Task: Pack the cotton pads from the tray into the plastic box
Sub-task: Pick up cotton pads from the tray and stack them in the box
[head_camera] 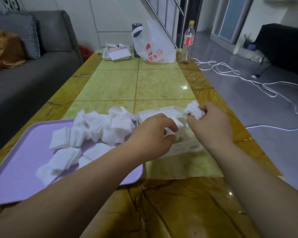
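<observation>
A lilac tray point(19, 172) lies at the near left of the table, with several white square cotton pads point(96, 127) heaped on its far half. Right of the tray sits a clear plastic box point(184, 147), partly hidden by both hands, with white pads inside it. My left hand point(151, 134) hovers over the box, its fingers curled round a few pads. My right hand point(212, 122) is at the box's far right corner and grips a crumpled bunch of pads point(193, 109).
At the table's far end stand a white plastic bag point(153, 45), a dark flask point(136, 40), a clear bottle with a red label point(188, 40) and a white tray of papers point(117, 52). A grey sofa point(24, 66) runs along the left. White cable point(248, 81) trails over the floor on the right.
</observation>
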The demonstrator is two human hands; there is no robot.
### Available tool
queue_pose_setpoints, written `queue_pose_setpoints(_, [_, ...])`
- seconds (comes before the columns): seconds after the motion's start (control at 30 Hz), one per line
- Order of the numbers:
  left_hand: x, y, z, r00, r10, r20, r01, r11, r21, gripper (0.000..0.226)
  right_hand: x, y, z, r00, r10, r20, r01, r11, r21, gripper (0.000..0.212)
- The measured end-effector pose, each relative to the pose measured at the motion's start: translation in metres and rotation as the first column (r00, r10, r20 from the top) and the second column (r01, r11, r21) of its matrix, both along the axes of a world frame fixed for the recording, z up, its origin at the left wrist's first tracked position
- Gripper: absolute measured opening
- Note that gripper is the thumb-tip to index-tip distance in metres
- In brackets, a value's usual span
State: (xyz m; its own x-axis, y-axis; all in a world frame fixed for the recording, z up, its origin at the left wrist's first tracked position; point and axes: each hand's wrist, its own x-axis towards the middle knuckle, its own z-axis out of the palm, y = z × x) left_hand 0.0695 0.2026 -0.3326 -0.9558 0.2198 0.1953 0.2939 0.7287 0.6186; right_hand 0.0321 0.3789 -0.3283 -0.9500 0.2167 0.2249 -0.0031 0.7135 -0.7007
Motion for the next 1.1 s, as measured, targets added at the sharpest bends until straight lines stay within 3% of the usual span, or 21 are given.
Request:
queue_pose_setpoints(0.27, [0.005, -0.015, -0.010, 0.999, -0.001, -0.051, 0.004, 0.998, 0.057, 0.012, -0.006, -0.013, -0.007, 0.999, 0.049, -0.009, -0.042, 0.935, 0.352, 0.031])
queue_pose_setpoints(0.47, [0.007, -0.017, -0.012, 0.997, -0.001, -0.071, 0.005, 0.998, 0.061, 0.009, -0.005, -0.026, 0.001, 0.988, 0.048, 0.150, -0.125, 0.819, 0.560, 0.025])
queue_pose_setpoints(0.57, [0.007, -0.017, -0.013, 0.999, 0.012, -0.043, -0.008, 0.996, 0.084, 0.006, -0.005, -0.025, 0.009, 0.979, 0.057, 0.195, -0.156, 0.826, 0.542, 0.023])
queue_pose_setpoints(0.67, [0.006, -0.018, -0.013, 0.999, 0.013, -0.030, -0.010, 0.995, 0.095, 0.007, -0.008, -0.019, 0.006, 0.993, 0.013, 0.121, -0.073, 0.856, 0.511, 0.012])
queue_pose_setpoints(0.83, [0.006, -0.018, -0.014, 0.999, -0.008, -0.054, 0.013, 0.994, 0.106, 0.008, -0.010, -0.028, -0.006, 0.995, 0.061, 0.077, -0.089, 0.886, 0.454, 0.024])
queue_pose_setpoints(0.97, [0.013, -0.025, -0.018, 0.973, -0.016, -0.231, 0.047, 0.991, 0.126, 0.010, -0.008, -0.035, -0.003, 0.993, 0.072, 0.093, -0.106, 0.891, 0.441, 0.032])
queue_pose_setpoints(1.1, [0.032, -0.055, -0.013, 0.948, 0.061, -0.312, -0.024, 0.992, 0.122, 0.012, 0.005, -0.050, 0.004, 0.990, 0.139, -0.031, -0.102, 0.843, 0.528, 0.020])
